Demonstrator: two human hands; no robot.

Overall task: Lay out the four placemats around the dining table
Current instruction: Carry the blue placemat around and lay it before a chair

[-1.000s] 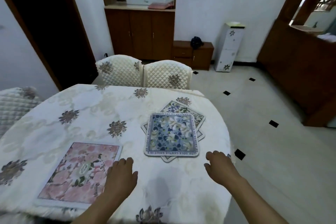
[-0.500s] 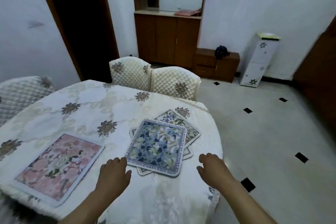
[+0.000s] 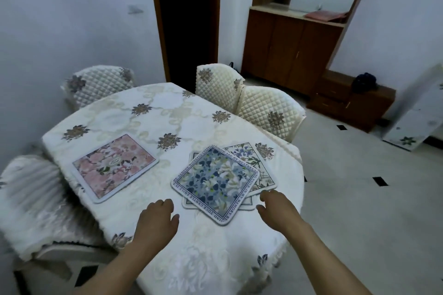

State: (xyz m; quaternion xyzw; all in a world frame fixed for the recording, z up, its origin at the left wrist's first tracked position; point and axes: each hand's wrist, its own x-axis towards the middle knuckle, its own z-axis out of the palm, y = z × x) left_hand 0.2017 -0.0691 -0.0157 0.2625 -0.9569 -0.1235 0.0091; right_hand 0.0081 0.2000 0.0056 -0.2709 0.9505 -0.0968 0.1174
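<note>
You've got 1 pink mat (image 3: 115, 167) laid, 3 left in the stack (image 3: 217, 183) w/ both hands (image 3: 157, 219) (image 3: 279, 209) open, empty beside it.

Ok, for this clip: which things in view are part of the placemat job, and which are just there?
Part of the job:
- pink placemat, laid out alone
- blue placemat, top of the stack
- cream placemat beneath it
- another mat's edge at the bottom
- dining table
- left hand, right hand, both empty

Just there:
- quilted chairs
- wooden cabinet
- dark bag
</note>
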